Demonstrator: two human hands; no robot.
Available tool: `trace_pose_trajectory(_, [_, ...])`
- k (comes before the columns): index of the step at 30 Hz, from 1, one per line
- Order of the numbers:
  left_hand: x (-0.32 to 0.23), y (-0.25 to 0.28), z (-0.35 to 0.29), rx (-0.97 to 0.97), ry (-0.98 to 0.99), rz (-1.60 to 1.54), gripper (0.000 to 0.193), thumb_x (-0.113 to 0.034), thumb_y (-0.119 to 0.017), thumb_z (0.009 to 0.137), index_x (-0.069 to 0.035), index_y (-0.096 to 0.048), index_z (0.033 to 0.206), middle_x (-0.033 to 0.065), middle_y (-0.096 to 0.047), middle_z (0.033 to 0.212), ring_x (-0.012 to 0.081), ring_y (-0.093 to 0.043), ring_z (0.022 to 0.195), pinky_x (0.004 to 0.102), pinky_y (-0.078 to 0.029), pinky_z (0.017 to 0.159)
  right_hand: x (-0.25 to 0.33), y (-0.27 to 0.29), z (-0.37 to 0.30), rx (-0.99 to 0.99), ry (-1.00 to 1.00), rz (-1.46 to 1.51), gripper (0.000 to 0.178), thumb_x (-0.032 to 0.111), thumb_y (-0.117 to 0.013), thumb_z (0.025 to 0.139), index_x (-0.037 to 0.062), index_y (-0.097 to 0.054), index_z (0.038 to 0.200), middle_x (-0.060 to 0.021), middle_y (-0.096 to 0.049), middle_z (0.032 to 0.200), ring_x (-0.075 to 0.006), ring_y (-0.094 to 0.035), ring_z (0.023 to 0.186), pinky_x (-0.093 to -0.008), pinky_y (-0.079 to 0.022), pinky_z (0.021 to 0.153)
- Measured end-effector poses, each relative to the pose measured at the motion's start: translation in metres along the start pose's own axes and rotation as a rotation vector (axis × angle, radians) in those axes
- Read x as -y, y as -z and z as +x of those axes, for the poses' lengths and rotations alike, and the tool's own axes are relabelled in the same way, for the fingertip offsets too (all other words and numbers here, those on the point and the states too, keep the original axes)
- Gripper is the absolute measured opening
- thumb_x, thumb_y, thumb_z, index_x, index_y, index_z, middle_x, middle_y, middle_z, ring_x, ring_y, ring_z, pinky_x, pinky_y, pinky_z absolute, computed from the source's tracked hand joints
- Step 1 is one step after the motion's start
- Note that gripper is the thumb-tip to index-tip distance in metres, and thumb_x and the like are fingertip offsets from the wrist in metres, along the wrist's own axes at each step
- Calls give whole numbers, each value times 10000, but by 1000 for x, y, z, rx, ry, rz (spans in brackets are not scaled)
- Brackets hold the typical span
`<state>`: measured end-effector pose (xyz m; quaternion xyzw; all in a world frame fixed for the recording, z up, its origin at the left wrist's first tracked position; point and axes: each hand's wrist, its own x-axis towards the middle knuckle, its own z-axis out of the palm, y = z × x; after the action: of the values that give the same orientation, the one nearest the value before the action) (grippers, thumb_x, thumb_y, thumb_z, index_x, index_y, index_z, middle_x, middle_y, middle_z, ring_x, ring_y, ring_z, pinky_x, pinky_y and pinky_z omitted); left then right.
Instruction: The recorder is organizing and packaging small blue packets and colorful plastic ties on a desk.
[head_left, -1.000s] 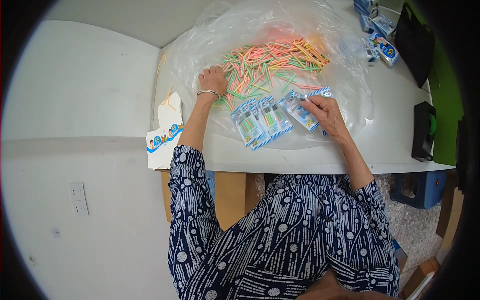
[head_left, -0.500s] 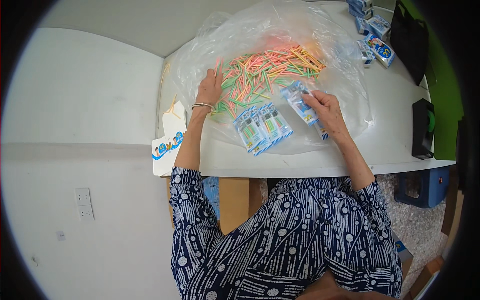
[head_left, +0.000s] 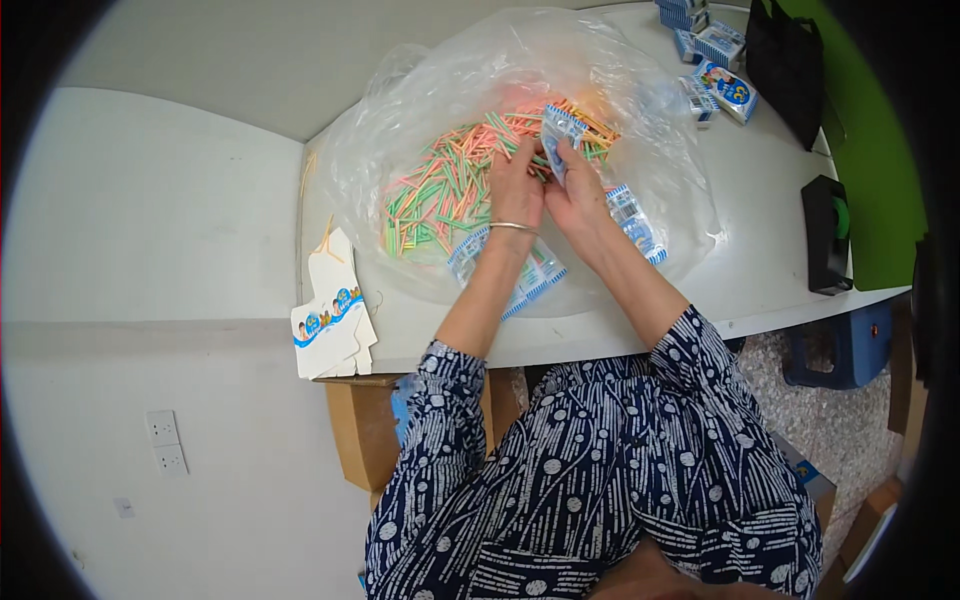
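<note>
Both my hands meet over a heap of thin pink, green and yellow sticks (head_left: 450,170) spread on a clear plastic bag (head_left: 350,150). Pinched in my right hand (head_left: 580,195) is a small clear packet (head_left: 563,128) with blue-striped ends, tilted upright. Close against its lower part, my left hand (head_left: 517,188) has its fingers closed around a few coloured sticks, mostly hidden by the fingers. Filled packets (head_left: 533,283) lie under my left wrist, partly covered by the forearm. More blue-striped packets (head_left: 637,225) rest beside my right wrist.
Flat white printed cartons (head_left: 330,310) lie at the table's left edge. Small blue-and-white boxes (head_left: 720,45) and a black bag (head_left: 785,70) are at the far right. A black tape dispenser (head_left: 826,235) stands near the green panel (head_left: 880,160). A blue stool (head_left: 840,350) is below.
My left hand has moved right from the heap's left side to meet the right hand. My right hand has brought the packet left and up over the sticks. The view has shifted slightly.
</note>
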<state>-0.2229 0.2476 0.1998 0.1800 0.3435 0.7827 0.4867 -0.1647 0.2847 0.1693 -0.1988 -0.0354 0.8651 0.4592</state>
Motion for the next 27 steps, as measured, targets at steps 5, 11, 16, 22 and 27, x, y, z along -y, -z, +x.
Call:
trace_pose_trajectory(5, [5, -14, -9, -179, -168, 145, 148, -101, -616, 870, -43, -483, 895, 52, -594, 857, 124, -591, 716, 256, -498, 597, -5, -7, 0, -38, 25, 68, 160, 149, -490, 944, 28, -537, 1037, -81, -613, 991, -195, -596, 892, -347, -496, 814])
trace_pose_trajectory(11, [8, 4, 6, -190, -188, 198, 119, -141, -562, 907, -24, -541, 894, 80, -611, 851, 159, -617, 739, 302, -538, 660, -6, -13, 3, -31, 15, 95, 141, 146, -477, 952, 32, -537, 1010, -86, -618, 983, -195, -614, 867, -344, -514, 789])
trace_pose_trajectory(16, [1, 2, 7, -179, -123, 173, 165, -176, -514, 912, -23, -546, 859, 62, -603, 796, 135, -587, 667, 281, -504, 602, -5, -15, 0, -11, 34, 59, 153, 133, -491, 945, 32, -537, 1050, -83, -623, 1001, -190, -619, 879, -342, -518, 789])
trace_pose_trajectory(22, [-29, 4, 19, -106, -177, 216, 193, -175, -480, 912, 0, -544, 859, 95, -618, 813, 153, -589, 666, 290, -501, 604, 12, -21, -8, 73, 135, -194, 174, 123, -557, 909, 32, -589, 1053, -49, -644, 942, -127, -618, 793, -285, -515, 726])
trace_pose_trajectory(27, [-64, 25, 29, -19, -230, 226, 203, -187, -473, 930, 11, -507, 905, 186, -590, 1022, 231, -605, 802, 331, -521, 735, 30, -21, -21, 118, 135, -581, 126, 147, -627, 868, 35, -656, 918, 8, -640, 783, -51, -579, 673, -200, -452, 601])
